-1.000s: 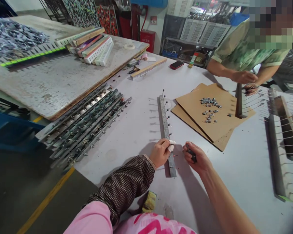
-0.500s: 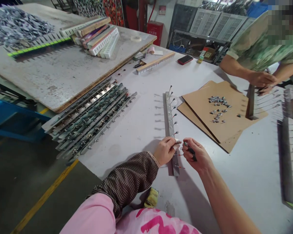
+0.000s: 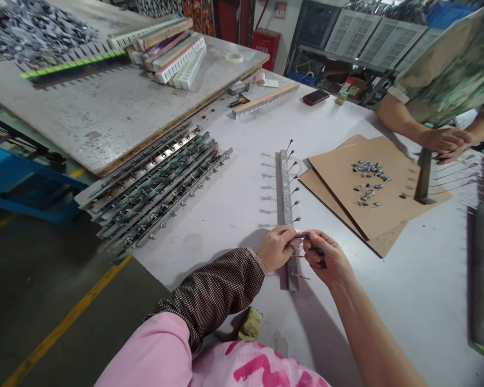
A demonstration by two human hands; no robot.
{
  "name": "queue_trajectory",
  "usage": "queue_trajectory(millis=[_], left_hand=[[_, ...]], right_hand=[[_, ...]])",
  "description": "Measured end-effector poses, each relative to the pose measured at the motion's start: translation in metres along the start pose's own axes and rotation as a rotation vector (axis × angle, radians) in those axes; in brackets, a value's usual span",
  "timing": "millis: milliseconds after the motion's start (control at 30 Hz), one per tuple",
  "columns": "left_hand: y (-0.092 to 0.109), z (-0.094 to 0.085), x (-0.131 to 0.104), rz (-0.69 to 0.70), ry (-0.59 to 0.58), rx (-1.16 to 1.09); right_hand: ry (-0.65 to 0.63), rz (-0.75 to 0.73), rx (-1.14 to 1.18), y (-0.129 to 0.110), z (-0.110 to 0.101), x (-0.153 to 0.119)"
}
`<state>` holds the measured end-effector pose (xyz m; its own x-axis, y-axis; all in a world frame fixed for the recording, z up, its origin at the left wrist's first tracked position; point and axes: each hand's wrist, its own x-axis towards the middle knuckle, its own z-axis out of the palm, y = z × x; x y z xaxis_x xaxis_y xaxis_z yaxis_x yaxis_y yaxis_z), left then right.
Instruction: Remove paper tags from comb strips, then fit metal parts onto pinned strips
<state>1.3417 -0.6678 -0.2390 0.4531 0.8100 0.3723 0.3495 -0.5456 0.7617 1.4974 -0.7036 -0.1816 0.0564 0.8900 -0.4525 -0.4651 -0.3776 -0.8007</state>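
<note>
A grey metal bar (image 3: 283,199) lies lengthwise on the white table, with thin wires tipped by dark pieces sticking out to its right. Over the bar's lower half, my left hand (image 3: 275,247) is closed, its thumb and forefinger pinching something too small to make out. Just to the right, my right hand (image 3: 326,255) is wrapped round a small dark tool (image 3: 318,251), whose tip is close to my left fingertips. Red-tipped wires (image 3: 302,277) stick out of the bar below my hands. Small grey pieces (image 3: 367,169) lie in a loose pile on brown cardboard (image 3: 342,183).
Stacked metal bars (image 3: 157,188) lie at the left. A wooden strip (image 3: 266,101) and a phone (image 3: 315,97) are farther back. Across the table, a person's hands (image 3: 447,141) are beside an upright bar (image 3: 423,177). A yellow sponge-like block (image 3: 250,323) sits near my body.
The view has shifted slightly, so most things appear a little farther right. My right hand and its tool have come closer to my left fingertips. The other person's hands are now clasped together.
</note>
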Motion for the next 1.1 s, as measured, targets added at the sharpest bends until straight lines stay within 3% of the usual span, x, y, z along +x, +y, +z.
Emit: queue_trajectory(millis=[533,833,1000,1100], left_hand=[[-0.002,0.002,0.000,-0.014,-0.002,0.020],[0.002,-0.001,-0.002,-0.021,0.054,-0.050],[0.008,-0.007,-0.001,0.138,0.075,-0.006],[0.005,-0.004,0.004,0.137,0.063,0.033]], right_hand=[[0.007,-0.036,-0.007,0.002,0.002,-0.002],[0.029,-0.092,-0.167,0.001,0.001,-0.001],[0.051,-0.108,-0.095,0.007,-0.002,0.001],[0.079,-0.050,-0.025,0.011,-0.008,0.004]])
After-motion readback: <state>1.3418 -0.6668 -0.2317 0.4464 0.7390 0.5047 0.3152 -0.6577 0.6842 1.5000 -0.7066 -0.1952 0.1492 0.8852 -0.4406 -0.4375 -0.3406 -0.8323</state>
